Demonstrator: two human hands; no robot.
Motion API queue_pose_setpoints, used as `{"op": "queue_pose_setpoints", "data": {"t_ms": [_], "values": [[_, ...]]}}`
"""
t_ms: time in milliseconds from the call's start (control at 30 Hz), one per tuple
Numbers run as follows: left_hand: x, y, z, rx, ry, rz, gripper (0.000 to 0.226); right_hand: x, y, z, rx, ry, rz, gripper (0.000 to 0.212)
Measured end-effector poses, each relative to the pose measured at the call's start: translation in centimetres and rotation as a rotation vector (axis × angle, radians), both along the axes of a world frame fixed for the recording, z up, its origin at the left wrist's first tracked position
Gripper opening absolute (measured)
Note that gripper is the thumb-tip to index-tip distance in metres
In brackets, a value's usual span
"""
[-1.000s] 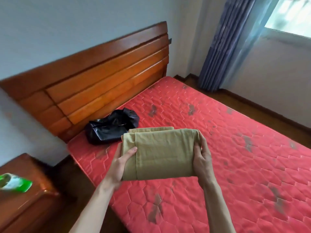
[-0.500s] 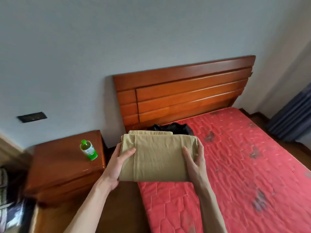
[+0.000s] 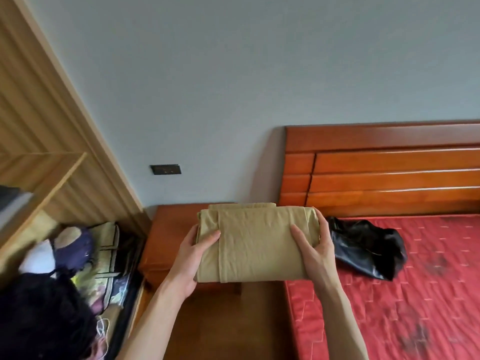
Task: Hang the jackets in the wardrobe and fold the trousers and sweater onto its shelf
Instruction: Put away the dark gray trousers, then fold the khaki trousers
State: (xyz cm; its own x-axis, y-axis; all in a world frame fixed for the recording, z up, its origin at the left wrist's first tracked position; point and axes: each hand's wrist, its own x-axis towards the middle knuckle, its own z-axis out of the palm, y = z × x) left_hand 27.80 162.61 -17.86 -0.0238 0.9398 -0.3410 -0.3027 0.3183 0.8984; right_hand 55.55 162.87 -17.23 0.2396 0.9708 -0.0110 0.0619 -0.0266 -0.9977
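Observation:
I hold folded tan trousers (image 3: 255, 242) in the air in front of me, above the gap between bed and nightstand. My left hand (image 3: 193, 258) grips their left edge, thumb on top. My right hand (image 3: 315, 252) grips their right edge. The open light-wood wardrobe (image 3: 59, 141) stands at the left, with a shelf board (image 3: 52, 178) and clothes and bags piled in its lower part (image 3: 85, 255). A crumpled black jacket (image 3: 363, 250) lies on the red mattress (image 3: 415, 307) near the headboard.
A wooden nightstand (image 3: 171, 235) stands between wardrobe and bed, partly hidden by the trousers. The orange-brown headboard (image 3: 384, 167) rises against the grey wall. A dark garment (image 3: 39, 315) fills the lower left corner. Brown floor (image 3: 228, 323) shows below my arms.
My view has swung left from the bed to the wardrobe, which has come into sight. The folded trousers stay held in both hands. The green bottle on the nightstand is no longer visible.

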Motion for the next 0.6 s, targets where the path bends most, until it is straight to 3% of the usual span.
{"op": "queue_pose_setpoints", "data": {"t_ms": [233, 433, 600], "values": [[-9.6, 0.2, 0.0, -0.011, 0.005, 0.204, 0.076, -10.0, 5.8, 0.7, 0.012, -0.048, 0.171, 0.062], [-15.1, 0.8, -0.1, 0.01, -0.023, 0.393, 0.066, -17.3, 11.1, 0.5, -0.001, -0.036, 0.324, 0.057], [-18.7, 3.0, 1.0, 0.019, -0.025, 0.58, 0.066, -23.5, 17.1, 0.6, 0.004, -0.043, 0.466, 0.069]]}}
